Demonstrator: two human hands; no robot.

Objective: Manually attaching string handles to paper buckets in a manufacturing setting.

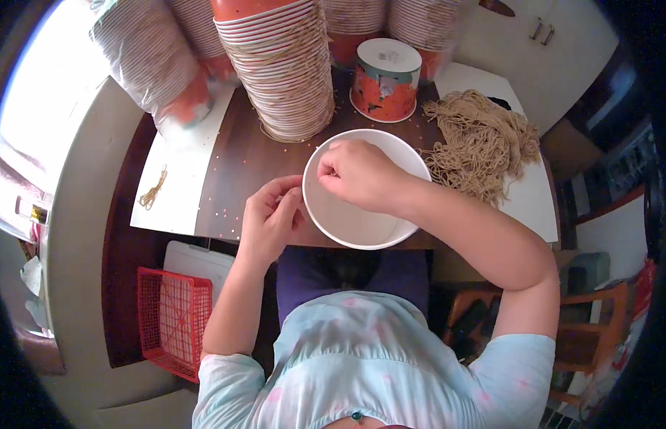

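Observation:
A white-lined paper bucket (361,227) rests at the near edge of the table, its mouth facing me. Reaching inside it, my right hand (358,175) is closed, thumb and fingers pinched together close to the left inner wall. Whatever lies in that pinch is hidden. Outside the same wall, my left hand (270,214) has its thumb and forefinger drawn together against the bucket just under the rim, the other fingers curled. What it pinches is too small to make out.
A tall stack of nested buckets (290,79) stands behind, with plastic-wrapped stacks (147,57) farther back. One orange bucket (385,86) sits upside down. Tan cords (483,143) are heaped at right; a small cord bundle (153,189) lies left. A red basket (175,314) is below.

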